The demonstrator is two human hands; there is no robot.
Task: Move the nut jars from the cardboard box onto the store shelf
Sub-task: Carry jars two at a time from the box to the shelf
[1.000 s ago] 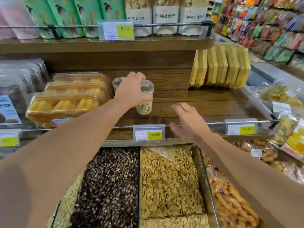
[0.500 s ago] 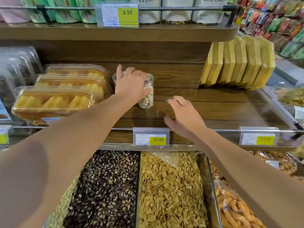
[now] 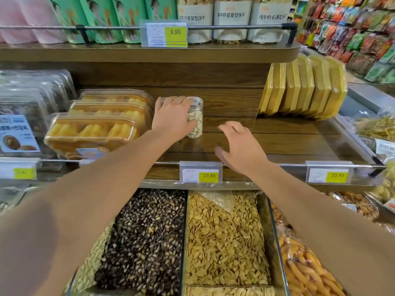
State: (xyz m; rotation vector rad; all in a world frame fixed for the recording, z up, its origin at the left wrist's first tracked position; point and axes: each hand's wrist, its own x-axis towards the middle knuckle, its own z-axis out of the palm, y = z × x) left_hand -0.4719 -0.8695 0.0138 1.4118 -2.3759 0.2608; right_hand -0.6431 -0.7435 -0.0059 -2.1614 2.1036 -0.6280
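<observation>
Head view: our left hand (image 3: 173,118) grips the clear round plastic nut jar (image 3: 195,122) from above, standing it on the brown wooden shelf (image 3: 277,139) beside yellow pastry trays (image 3: 94,131); our right hand (image 3: 241,148) hovers, fingers relaxed, holding nothing.

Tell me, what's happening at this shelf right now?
A person is stocking a store shelf. Their left hand grips a clear nut jar from above; the jar stands upright on the wooden shelf beside the clear trays of yellow pastries. Their right hand hovers open above the bare shelf to the jar's right, holding nothing. No cardboard box is in view.
</observation>
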